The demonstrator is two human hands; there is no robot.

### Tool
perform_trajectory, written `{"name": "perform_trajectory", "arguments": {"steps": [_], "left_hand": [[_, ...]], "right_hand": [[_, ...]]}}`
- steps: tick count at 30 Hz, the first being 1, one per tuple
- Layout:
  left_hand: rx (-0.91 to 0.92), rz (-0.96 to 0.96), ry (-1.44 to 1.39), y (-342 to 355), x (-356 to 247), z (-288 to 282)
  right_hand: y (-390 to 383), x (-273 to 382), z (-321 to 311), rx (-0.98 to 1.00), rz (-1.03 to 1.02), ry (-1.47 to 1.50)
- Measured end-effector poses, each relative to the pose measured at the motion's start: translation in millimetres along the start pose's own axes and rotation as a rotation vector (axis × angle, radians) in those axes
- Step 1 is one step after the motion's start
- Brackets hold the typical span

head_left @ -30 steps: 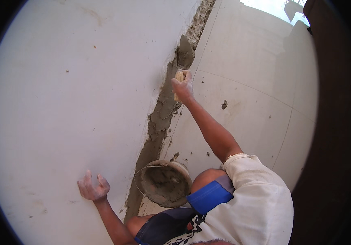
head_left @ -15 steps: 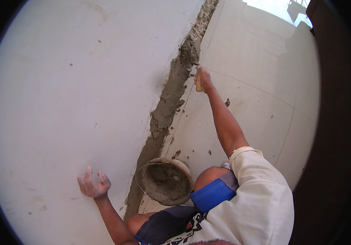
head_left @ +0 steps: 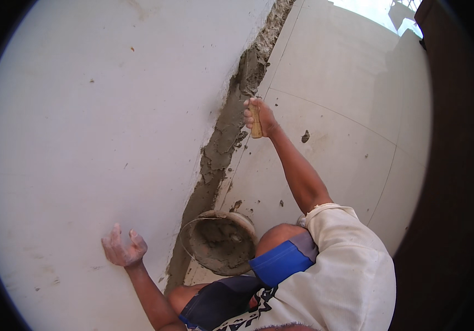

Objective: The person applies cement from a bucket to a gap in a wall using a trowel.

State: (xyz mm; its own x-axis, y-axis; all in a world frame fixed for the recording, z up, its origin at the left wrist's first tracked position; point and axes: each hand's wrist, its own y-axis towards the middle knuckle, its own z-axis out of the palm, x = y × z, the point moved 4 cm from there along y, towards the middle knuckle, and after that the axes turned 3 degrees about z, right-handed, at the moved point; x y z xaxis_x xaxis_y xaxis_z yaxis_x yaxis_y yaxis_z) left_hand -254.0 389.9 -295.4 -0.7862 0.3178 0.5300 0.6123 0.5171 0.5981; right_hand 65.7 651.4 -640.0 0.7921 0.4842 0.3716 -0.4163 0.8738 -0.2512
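Note:
My right hand is wrapped round the wooden handle of a trowel, held against the strip of wet grey mortar that runs along the foot of the white wall. Its blade is hard to tell from the mortar beyond my knuckles. Against the wall, lower left, rests my left hand, dusty, its fingers apart and nothing in it. Between my knees and the strip stands a round bucket with a thin wire handle and grey mortar inside.
Pale floor tiles with thin joints spread to the right, dotted with mortar crumbs and one larger lump. Farther up, the strip turns rough and crumbly. A dark brown surface borders the right side.
My right hand has come nearer and slightly left with the trowel, from the strip's tile-side edge onto the mortar. My left hand stays on the wall.

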Motion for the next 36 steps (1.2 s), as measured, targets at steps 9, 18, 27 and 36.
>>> {"name": "perform_trajectory", "arguments": {"steps": [9, 18, 27, 36], "left_hand": [[0.005, 0.017, 0.004, -3, 4, -1], [0.008, -0.012, 0.001, -4, 1, 0], [0.021, -0.057, -0.025, -8, 7, -1], [-0.005, -0.017, -0.046, 2, 1, 0]], "right_hand": [[2, 9, -35, -0.020, -0.006, 0.138], [19, -8, 6, -0.384, -0.091, -0.233], [-12, -41, 27, -0.397, -0.295, -0.534], [61, 27, -47, -0.677, -0.154, -0.478]]}}
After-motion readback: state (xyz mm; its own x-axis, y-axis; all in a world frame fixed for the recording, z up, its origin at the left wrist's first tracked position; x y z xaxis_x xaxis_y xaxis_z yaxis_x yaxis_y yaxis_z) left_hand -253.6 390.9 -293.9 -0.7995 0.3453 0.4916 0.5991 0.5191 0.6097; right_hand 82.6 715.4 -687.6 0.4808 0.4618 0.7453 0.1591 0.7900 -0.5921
